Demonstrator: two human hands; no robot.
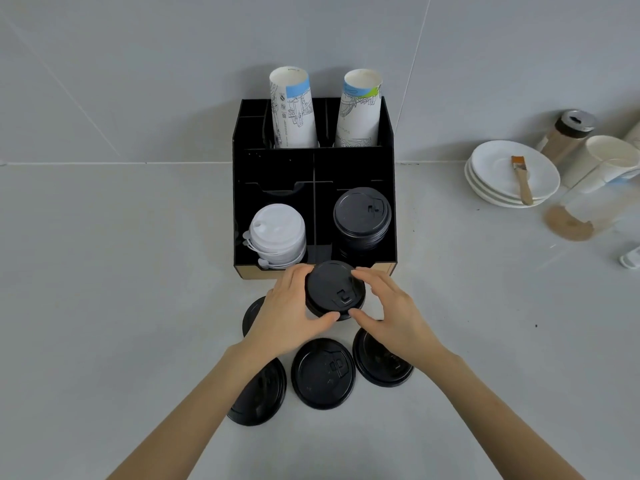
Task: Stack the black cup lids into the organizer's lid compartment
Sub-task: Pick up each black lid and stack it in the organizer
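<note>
A black organizer (313, 174) stands against the wall. Its front right compartment holds a stack of black lids (362, 218); the front left one holds white lids (277, 235). Just in front of the organizer, a small stack of black lids (334, 289) is gripped from both sides by my left hand (294, 311) and my right hand (388, 311). Several loose black lids lie on the counter below my hands: one in the middle (322, 374), one at the right (381, 365), one at the lower left (258, 396), and one mostly hidden under my left hand (251, 313).
Two printed paper cup stacks (294, 109) stand in the organizer's back compartments. At the right sit stacked white saucers (498, 168) with a brush (522, 183), a shaker jar (568, 135), a white cup (602, 161) and a brown spill (568, 225).
</note>
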